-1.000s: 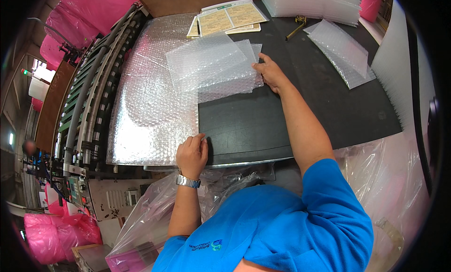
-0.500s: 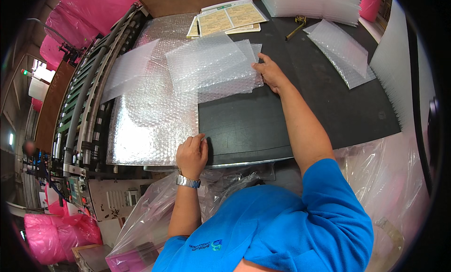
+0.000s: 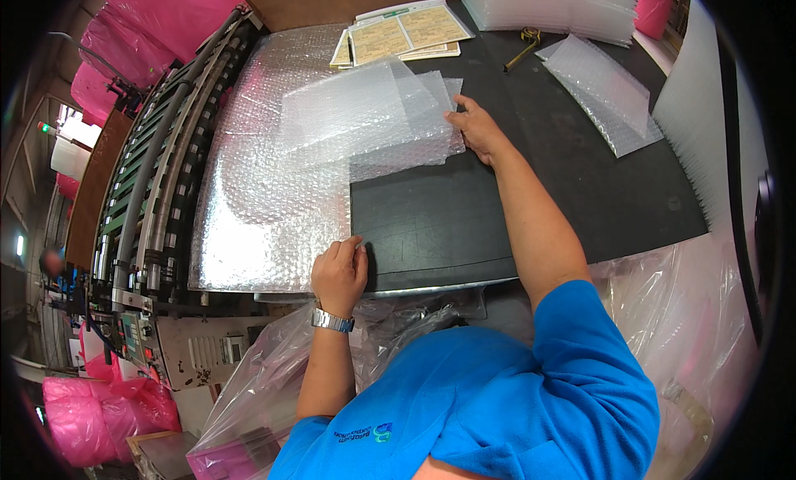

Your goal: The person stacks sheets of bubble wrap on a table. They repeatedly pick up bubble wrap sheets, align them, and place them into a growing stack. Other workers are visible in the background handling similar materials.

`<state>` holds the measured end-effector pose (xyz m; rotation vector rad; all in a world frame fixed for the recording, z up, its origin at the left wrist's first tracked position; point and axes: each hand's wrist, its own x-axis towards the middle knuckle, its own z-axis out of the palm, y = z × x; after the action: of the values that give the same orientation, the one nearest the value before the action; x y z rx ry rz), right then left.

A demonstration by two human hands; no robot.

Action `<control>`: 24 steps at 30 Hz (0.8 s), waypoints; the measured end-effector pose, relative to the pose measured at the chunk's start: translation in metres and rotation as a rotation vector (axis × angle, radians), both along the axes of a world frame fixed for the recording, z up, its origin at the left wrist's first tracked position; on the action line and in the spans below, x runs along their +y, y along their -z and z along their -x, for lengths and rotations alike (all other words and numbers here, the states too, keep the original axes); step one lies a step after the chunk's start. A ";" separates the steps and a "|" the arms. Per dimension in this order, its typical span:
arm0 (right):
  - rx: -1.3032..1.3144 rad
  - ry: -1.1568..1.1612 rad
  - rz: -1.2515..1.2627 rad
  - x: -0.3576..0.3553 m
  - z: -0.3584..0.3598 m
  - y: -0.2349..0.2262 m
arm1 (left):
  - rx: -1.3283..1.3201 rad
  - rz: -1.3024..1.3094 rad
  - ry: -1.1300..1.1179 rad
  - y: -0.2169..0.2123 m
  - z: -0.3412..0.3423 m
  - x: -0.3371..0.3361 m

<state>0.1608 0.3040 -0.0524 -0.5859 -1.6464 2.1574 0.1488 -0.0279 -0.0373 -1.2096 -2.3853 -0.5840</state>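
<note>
Risk first: the small bubble wrap sheets point(image 3: 365, 115) in the upper middle of the frame lay loosely stacked and part-lifted, overlapping the big bubble wrap sheet point(image 3: 265, 190). They could slide or fan apart if the pinning hand let go, since nothing else weighed them down. The big sheet ran from the roller machine point(image 3: 149, 173) at the left onto the black mat point(image 3: 514, 206); a tug at only one edge could likely skew or wrinkle it.

Left hand point(image 3: 338, 273) sat lower centre — fingers curled, mostly closed, pressing or pinching the near right corner of the big sheet where it met the mat. Whether the edge was really pinched between thumb and fingers could not be told; the knuckles hid it. A metal watch point(image 3: 332, 320) was on that wrist.

Right hand point(image 3: 474, 128) was in the upper centre, arm stretched out, palm down and fingers fairly flat, resting on the right edge of the small sheets and holding them to the mat. Not a grasp — a flat press.

Around them: printed paper forms point(image 3: 406, 32) at the top centre, a tape measure point(image 3: 524, 45) just right of them, another bubble wrap piece point(image 3: 601, 90) at the upper right, a stack of clear sheets point(image 3: 551, 7) along the top edge. Pink plastic bags point(image 3: 141, 32) upper left, clear plastic bags point(image 3: 249, 397) near the bottom. Blue shirt point(image 3: 497, 397) filled the lower centre.
</note>
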 end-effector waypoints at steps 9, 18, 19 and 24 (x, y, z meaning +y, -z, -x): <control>-0.022 0.011 -0.033 -0.001 -0.001 -0.002 | 0.019 0.016 0.000 -0.001 0.000 0.000; -0.017 0.000 -0.027 -0.005 -0.003 -0.006 | 0.008 0.013 -0.003 0.000 0.000 0.000; -0.011 -0.003 -0.026 -0.004 -0.003 -0.005 | 0.008 0.008 0.002 0.000 0.000 0.000; -0.018 0.000 -0.042 -0.002 -0.001 -0.001 | -0.002 0.008 0.003 -0.001 0.000 0.000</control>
<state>0.1617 0.3025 -0.0514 -0.5950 -1.6970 2.1184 0.1490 -0.0275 -0.0363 -1.2166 -2.3898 -0.5776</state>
